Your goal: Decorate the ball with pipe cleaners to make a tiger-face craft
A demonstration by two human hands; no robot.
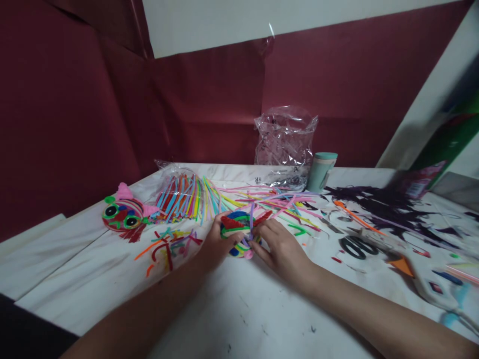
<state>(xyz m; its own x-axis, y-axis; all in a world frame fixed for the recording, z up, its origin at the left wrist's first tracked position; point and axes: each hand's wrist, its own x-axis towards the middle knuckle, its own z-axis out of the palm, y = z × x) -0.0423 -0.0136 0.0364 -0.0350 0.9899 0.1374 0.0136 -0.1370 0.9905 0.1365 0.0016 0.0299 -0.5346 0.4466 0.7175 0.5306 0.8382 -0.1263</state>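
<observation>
A small round craft piece [237, 217], wrapped in blue, green and multicoloured pipe cleaners with red pointed bits on top, is between my hands over the table. My left hand [220, 242] is closed around its left side, thumb across the front. At its right side my right hand [279, 244] pinches a purple pipe cleaner [252, 212] that runs down the front of the piece. My right fingertips partly hide where the strip meets it. A finished-looking round figure [121, 212] with googly eyes and pink ears sits at the far left.
Bundled pipe cleaners [183, 197] lie behind my hands, and cut scraps [170, 247] at left. A clear plastic bag [286, 139] and a green-lidded cup [322, 172] stand at the back. Scissors [357, 247], a glue gun [428, 281] and dark purple shreds [374, 204] occupy the right.
</observation>
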